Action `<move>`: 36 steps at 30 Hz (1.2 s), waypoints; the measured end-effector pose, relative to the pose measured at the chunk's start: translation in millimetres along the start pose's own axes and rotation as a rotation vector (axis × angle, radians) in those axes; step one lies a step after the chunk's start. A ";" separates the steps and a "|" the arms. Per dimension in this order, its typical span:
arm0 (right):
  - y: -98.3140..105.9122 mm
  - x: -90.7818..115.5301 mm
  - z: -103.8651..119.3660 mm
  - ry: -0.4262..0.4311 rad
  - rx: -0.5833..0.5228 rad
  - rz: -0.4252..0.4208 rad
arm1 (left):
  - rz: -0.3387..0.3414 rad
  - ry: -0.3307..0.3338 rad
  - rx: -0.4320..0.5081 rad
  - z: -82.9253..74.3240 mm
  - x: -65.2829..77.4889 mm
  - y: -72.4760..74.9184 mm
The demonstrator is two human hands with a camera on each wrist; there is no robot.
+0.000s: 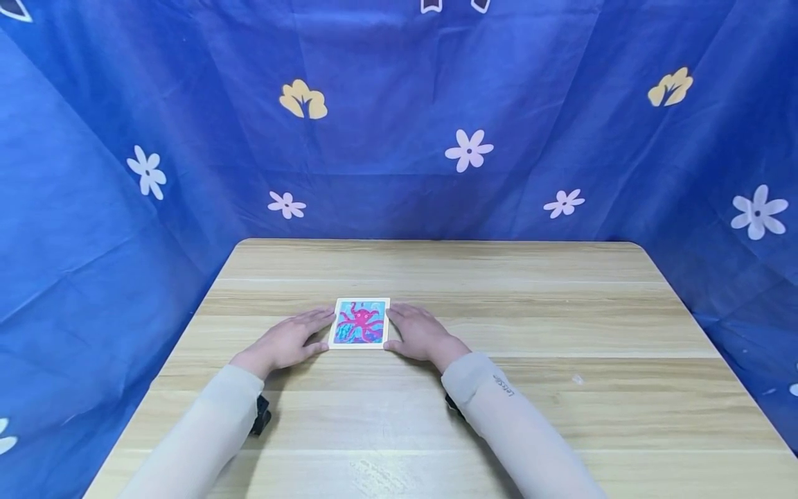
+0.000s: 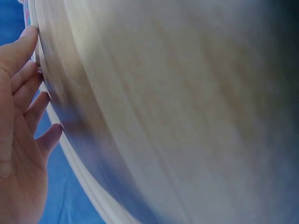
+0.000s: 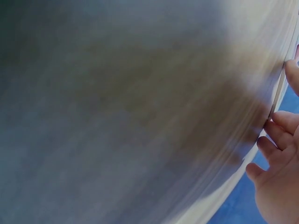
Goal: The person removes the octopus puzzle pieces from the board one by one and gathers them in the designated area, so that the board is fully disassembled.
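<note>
A small square picture panel [image 1: 360, 324] with a cream border lies flat on the wooden table, showing a pink octopus on a blue ground. At its left edge is my left hand [image 1: 288, 342], fingers extended forward, with fingertips and thumb tip right at the border. My right hand [image 1: 422, 335] mirrors it on the opposite edge, the thumb near the lower right corner. In the left wrist view, the left hand [image 2: 23, 107] shows its fingers spread and lightly bent along the tabletop. The right wrist view catches part of the right hand [image 3: 280, 154], its fingertips low at the table surface.
The light wood-grain table [image 1: 561, 305] has rounded far corners. A blue cloth [image 1: 386, 138] printed with white and yellow flowers hangs behind it and along both sides. Dark wrist devices [image 1: 261, 416] show below the pale sleeves [image 1: 206, 430].
</note>
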State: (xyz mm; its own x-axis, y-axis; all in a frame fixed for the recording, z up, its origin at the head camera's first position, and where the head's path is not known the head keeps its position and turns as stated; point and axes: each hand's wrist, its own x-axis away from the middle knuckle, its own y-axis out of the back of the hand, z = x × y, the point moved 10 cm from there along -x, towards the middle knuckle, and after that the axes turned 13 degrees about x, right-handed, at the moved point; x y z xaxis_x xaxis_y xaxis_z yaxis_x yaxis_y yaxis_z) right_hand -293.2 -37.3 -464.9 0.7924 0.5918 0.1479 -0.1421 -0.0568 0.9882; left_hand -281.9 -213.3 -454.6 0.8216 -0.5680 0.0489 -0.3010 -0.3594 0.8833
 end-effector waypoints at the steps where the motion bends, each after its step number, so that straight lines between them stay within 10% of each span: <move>1: 0.5 -0.2 0.2 0.000 0.002 0.002 | 0.002 -0.003 0.000 -0.2 -0.2 0.3; 36: -2.8 36.3 -25.5 0.051 -0.028 -0.044 | -0.017 -0.121 -0.029 -53.4 -12.3 -13.5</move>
State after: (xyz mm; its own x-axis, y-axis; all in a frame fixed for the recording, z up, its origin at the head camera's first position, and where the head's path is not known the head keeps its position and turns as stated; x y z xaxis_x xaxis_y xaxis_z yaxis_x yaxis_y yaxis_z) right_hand -279.1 4.9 -463.3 0.7669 0.6336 0.1018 -0.1250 -0.0081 0.9921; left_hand -262.1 -161.9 -442.2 0.7614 -0.6479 -0.0209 -0.2720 -0.3487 0.8969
